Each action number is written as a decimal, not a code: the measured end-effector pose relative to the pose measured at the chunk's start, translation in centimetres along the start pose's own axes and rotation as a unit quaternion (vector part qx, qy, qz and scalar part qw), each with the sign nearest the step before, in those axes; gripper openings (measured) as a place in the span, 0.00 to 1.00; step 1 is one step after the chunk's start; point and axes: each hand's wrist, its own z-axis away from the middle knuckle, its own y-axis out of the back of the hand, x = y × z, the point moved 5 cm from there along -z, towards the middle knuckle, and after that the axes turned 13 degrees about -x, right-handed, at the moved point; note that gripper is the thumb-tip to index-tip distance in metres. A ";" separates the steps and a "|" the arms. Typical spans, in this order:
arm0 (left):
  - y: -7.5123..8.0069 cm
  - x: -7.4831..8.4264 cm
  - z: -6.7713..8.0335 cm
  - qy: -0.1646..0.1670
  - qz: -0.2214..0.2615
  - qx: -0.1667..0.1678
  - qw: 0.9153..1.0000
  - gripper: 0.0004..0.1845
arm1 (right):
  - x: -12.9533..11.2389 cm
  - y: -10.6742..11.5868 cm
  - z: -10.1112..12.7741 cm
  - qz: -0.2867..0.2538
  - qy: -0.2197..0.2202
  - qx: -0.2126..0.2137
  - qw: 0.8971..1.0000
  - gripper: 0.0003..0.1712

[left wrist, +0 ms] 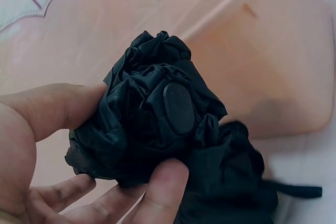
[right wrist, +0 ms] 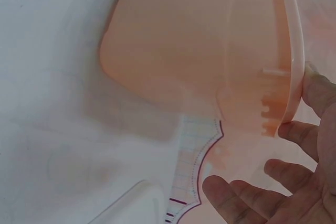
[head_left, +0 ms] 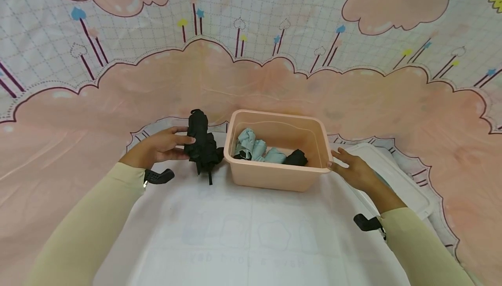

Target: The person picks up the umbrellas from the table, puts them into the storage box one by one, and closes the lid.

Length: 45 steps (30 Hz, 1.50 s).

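My left hand [head_left: 164, 145] grips a folded black umbrella [head_left: 198, 129], its thumb on one side and fingers on the other. A dark oval piece shows on the bunched fabric [left wrist: 178, 108] in the left wrist view. Lower down, more black cloth with a dangling strap [head_left: 210, 178] hangs beside the peach plastic bin [head_left: 270, 179]. Light teal rolled bundles [head_left: 259, 148] and a black bundle [head_left: 296, 158] lie inside the bin. At its right end, my right hand [head_left: 354, 170] touches the rim with two digits, while the other fingers spread free [right wrist: 262, 195].
Behind the right hand lies a white lid [head_left: 404, 177] on the table. White cloth [head_left: 235, 233] covers the tabletop in front of the bin. A peach and white patterned sheet [head_left: 274, 90] hangs behind.
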 end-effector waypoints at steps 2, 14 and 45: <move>-0.5 0.4 -0.1 -0.002 -0.003 0.000 1.000 0.48 | -0.1 0.0 0.0 0.000 0.000 -0.002 1.000 0.44; -3.8 2.6 -1.7 -0.031 -0.013 -0.018 0.999 0.43 | -0.1 0.0 0.1 0.003 -0.007 -0.003 1.000 0.45; -5.3 1.8 -3.1 -0.015 -0.074 0.007 0.997 0.37 | -1.0 -0.6 1.3 -0.005 0.002 -0.010 1.000 0.43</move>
